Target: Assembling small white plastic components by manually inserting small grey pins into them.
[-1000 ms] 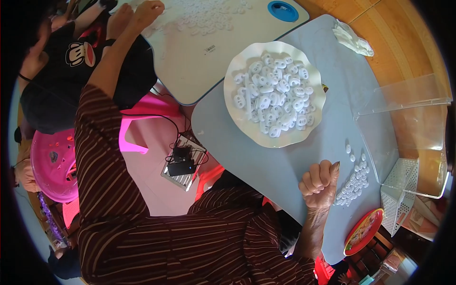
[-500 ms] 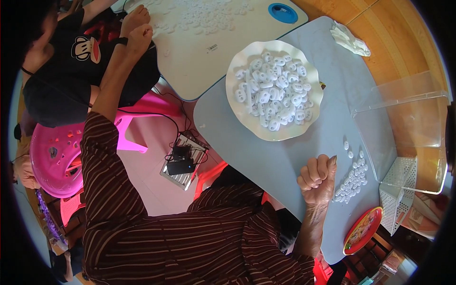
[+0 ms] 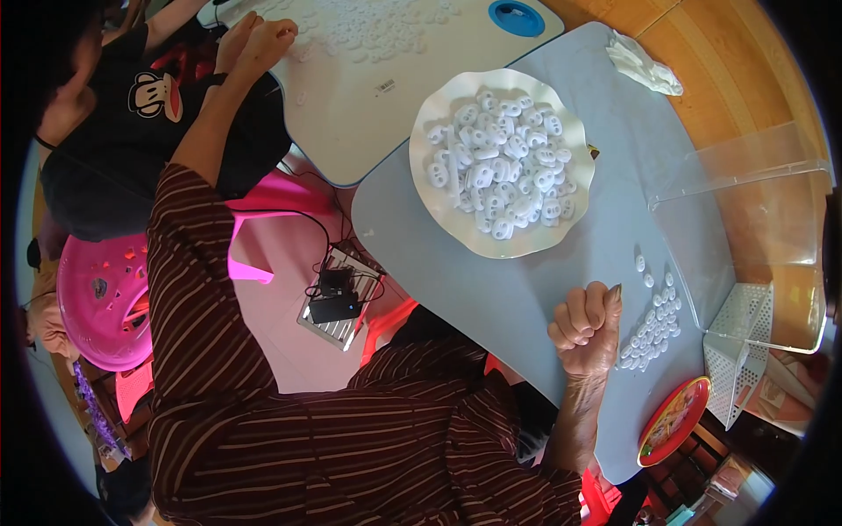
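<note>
Grey board [image 3: 491, 280] bears right hand [image 3: 586, 324], clenched, contents hidden; left hand [image 3: 267, 39] closed too, grasp unclear.

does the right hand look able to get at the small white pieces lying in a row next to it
Probably yes: the right hand rests closed on the grey mat, with the row of small white pieces just beside it and nothing between them.

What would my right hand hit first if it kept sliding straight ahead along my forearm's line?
Probably the white plate heaped with white pieces. The right hand is a closed fist on the grey board, and only bare board lies between. The small pile sits off to its right.
</note>
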Demonstrator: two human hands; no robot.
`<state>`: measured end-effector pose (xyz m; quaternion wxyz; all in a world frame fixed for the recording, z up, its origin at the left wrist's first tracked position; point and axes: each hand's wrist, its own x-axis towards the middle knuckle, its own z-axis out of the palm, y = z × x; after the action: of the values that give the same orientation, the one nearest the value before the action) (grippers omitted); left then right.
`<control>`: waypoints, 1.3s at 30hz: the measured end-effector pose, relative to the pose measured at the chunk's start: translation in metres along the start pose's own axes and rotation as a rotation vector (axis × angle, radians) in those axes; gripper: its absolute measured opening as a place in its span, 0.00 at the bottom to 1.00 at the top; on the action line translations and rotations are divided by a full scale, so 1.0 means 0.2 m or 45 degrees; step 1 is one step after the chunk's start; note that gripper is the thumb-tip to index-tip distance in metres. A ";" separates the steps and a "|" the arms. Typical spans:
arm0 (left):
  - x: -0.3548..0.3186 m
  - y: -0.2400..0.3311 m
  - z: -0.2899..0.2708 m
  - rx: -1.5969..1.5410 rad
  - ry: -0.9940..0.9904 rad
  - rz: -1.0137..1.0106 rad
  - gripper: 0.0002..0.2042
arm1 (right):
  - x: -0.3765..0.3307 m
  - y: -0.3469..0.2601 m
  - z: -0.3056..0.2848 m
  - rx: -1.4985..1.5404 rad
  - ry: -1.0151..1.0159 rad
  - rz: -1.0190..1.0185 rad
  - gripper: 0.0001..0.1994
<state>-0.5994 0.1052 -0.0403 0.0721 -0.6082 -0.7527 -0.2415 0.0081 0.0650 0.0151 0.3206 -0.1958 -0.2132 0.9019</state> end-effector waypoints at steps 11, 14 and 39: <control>-0.03 0.03 -0.01 -0.029 -0.312 0.100 0.06 | 0.00 0.00 0.00 -0.052 0.049 -0.001 0.24; 0.00 0.04 -0.02 0.023 -0.431 -0.010 0.06 | 0.00 0.00 0.00 -0.076 0.072 -0.009 0.24; -0.38 1.22 -0.26 -0.917 0.050 0.012 0.10 | -0.14 0.04 0.02 -0.801 0.099 -0.250 0.23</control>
<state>-0.3578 0.0508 0.0425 -0.1312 -0.5932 -0.6151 -0.5025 0.0229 0.0402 0.0207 0.3377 -0.2981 -0.4866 0.7486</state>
